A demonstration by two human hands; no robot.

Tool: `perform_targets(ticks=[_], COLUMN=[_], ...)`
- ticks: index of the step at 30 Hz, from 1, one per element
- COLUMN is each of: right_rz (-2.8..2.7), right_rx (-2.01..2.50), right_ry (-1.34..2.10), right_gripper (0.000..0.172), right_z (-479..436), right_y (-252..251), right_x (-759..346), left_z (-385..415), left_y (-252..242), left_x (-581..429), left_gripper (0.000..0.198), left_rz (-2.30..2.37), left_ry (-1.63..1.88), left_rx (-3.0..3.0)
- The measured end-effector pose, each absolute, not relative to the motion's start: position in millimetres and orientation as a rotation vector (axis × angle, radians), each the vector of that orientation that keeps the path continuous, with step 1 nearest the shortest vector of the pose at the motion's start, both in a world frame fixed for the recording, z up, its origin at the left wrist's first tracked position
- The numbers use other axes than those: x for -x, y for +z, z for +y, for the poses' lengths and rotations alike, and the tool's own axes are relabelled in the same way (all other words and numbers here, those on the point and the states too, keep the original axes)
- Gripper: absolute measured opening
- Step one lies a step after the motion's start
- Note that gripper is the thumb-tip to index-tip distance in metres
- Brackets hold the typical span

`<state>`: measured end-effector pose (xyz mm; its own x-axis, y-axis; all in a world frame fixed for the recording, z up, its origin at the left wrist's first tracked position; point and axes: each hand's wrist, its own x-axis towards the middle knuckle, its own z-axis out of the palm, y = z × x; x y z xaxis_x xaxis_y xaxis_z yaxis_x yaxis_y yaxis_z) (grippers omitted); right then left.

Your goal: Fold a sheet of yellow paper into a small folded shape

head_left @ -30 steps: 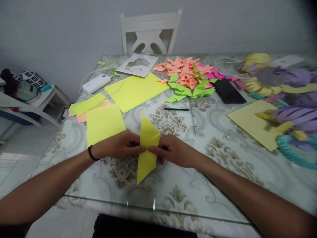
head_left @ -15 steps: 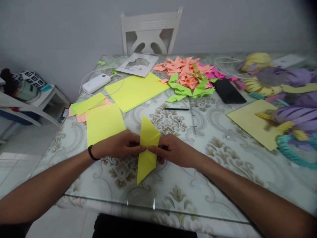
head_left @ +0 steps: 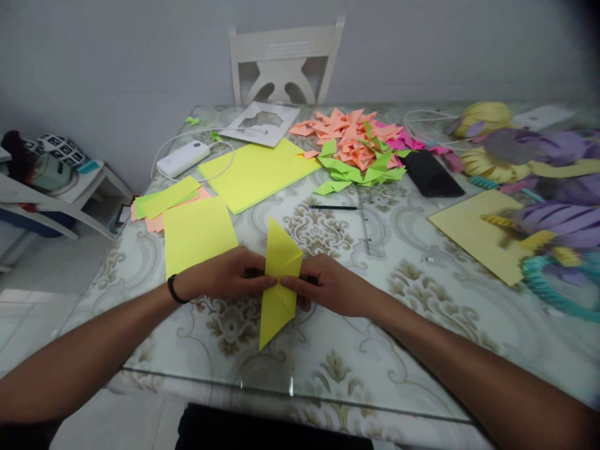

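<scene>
A folded piece of yellow paper (head_left: pixel 280 250), pointed at its top and bottom, is held upright just above the table's near half. My left hand (head_left: pixel 237 273) pinches its left edge, thumb on the near face and fingers behind. From the other side my right hand (head_left: pixel 328 284) grips it, with its thumb tip almost meeting the left one at the middle; its fingers are partly hidden by the paper. Close to my left hand lies a square yellow sheet (head_left: pixel 199 234). Beyond it is a stack of larger yellow sheets (head_left: pixel 262 172).
Folded orange and green paper pieces (head_left: pixel 349 140) are heaped at the back, beside a black phone (head_left: pixel 434 174). A pen (head_left: pixel 333 207) and clear ruler (head_left: pixel 367 228) lie mid-table. A white power bank (head_left: pixel 182 157) with a cable sits left; purple paper crafts (head_left: pixel 562 219) crowd the right.
</scene>
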<state>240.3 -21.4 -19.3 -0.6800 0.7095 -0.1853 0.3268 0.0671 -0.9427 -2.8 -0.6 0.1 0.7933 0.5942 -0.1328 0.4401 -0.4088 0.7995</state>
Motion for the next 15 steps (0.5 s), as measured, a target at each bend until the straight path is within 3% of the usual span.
perform_targets(ticks=[15], right_rz=[-2.038], right_rx=[1.049], right_ry=[1.637], right_gripper=[0.046], right_z=[-21.5], right_y=[-19.6], right_x=[-240.6], left_z=[0.1], left_y=[0.0], left_x=[2.8], left_gripper=[0.041], left_rz=[0.743], left_ry=[0.189], left_rx=[-2.036])
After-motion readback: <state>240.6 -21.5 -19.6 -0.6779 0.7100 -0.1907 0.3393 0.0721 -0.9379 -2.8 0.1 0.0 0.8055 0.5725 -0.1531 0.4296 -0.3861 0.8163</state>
